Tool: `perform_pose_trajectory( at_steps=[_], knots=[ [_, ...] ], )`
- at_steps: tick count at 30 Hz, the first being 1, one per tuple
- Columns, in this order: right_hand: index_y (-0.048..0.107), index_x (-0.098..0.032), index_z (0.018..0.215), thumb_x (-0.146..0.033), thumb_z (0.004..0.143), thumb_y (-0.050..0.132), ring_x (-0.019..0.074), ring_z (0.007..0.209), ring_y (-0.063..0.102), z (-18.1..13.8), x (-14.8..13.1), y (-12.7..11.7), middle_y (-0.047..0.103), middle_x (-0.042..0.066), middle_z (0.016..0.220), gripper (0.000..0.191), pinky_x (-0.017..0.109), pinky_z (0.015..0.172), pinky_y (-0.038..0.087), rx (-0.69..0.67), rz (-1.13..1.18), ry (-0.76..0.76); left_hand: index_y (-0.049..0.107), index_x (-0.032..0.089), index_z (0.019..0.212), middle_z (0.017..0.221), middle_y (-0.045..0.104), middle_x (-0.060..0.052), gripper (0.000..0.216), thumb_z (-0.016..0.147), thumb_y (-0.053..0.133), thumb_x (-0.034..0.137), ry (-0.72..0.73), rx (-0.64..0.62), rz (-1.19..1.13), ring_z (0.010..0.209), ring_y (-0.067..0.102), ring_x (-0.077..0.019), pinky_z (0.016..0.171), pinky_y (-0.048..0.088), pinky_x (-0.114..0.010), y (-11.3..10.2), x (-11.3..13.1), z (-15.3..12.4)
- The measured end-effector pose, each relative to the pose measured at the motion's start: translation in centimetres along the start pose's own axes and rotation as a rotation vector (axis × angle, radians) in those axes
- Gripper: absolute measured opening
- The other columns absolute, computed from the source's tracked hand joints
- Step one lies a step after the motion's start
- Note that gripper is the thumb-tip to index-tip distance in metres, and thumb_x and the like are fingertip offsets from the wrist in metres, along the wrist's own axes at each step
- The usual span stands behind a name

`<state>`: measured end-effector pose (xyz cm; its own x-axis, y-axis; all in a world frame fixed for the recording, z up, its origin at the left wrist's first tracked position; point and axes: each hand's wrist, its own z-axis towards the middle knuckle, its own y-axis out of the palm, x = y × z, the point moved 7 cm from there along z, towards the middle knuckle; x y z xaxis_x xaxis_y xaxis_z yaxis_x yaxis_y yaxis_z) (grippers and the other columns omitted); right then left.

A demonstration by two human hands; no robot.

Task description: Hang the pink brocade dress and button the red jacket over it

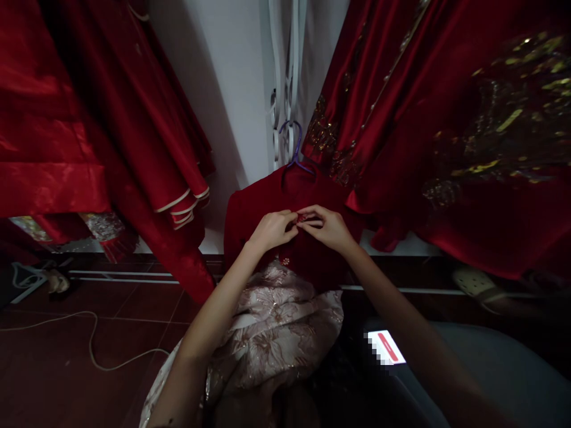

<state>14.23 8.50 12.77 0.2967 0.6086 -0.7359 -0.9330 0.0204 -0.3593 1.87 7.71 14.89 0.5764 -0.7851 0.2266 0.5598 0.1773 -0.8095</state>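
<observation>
A dark red jacket (250,205) hangs in front of me on a purple hanger (295,159). My left hand (275,229) pinches the jacket's front from the left, thumb and fingertips closed. From the right, my right hand (328,227) closes its thumb and fingers on the same spot, the fingertips of both hands almost meeting. Something small and shiny, perhaps a button, shows between them, mostly covered by the fingers. Lower on the jacket front is a small sparkling button (286,261). Below it, pale floral brocade fabric (276,315) is bunched up.
Red garments (151,119) hang at the left, and red satin clothes with gold sequins (504,125) at the right. A white metal rack (292,65) stands behind the jacket. A pale cable (96,351) crosses the tiled floor. A lit phone screen (387,348) is by my right forearm.
</observation>
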Motion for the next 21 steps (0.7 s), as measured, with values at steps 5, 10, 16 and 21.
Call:
perform_pose_trajectory(
  at_steps=[5, 10, 16, 21],
  knots=[
    [0.060, -0.022, 0.102, -0.022, 0.072, 0.058, 0.0166, 0.086, 0.061, 0.7, -0.6, 0.3, 0.060, 0.005, 0.097, 0.030, 0.035, 0.075, 0.058, -0.098, -0.094, -0.051, 0.059, 0.018, 0.081, 0.075, 0.055, -0.003, 0.011, 0.079, 0.049, 0.019, 0.092, -0.064, 0.030, 0.067, 0.054, -0.0148, 0.067, 0.041, -0.025, 0.2, -0.1, 0.4],
    [0.056, -0.022, 0.099, -0.016, 0.067, 0.057, 0.0172, 0.085, 0.057, 1.7, -0.4, 0.4, 0.057, 0.005, 0.096, 0.032, 0.034, 0.076, 0.054, -0.076, -0.219, -0.109, 0.059, 0.019, 0.089, 0.086, 0.056, -0.005, 0.014, 0.081, 0.047, 0.018, 0.098, -0.029, -0.017, 0.082, 0.056, -0.0173, 0.079, 0.044, -0.028, 1.1, -0.1, 0.6],
    [0.039, -0.021, 0.110, -0.017, 0.067, 0.054, 0.0182, 0.095, 0.051, -0.4, 1.6, 0.7, 0.044, 0.010, 0.113, 0.046, 0.033, 0.079, 0.048, 0.234, -0.247, -0.100, 0.056, 0.023, 0.113, 0.115, 0.049, -0.007, 0.040, 0.079, 0.040, 0.007, -0.141, 0.280, -0.417, 0.112, 0.046, -0.0154, 0.100, 0.036, -0.034, 3.6, -1.8, -2.1],
    [0.034, -0.020, 0.112, -0.019, 0.066, 0.055, 0.0157, 0.072, 0.054, -4.0, 3.6, 0.9, 0.052, 0.007, 0.095, 0.051, 0.030, 0.065, 0.046, 0.269, -0.273, 0.107, 0.049, 0.026, 0.123, 0.121, 0.050, -0.006, 0.048, 0.080, 0.039, 0.008, -0.312, 0.289, -0.676, 0.110, 0.049, -0.0131, 0.099, 0.037, -0.033, 7.1, -3.1, -6.3]
  ],
)
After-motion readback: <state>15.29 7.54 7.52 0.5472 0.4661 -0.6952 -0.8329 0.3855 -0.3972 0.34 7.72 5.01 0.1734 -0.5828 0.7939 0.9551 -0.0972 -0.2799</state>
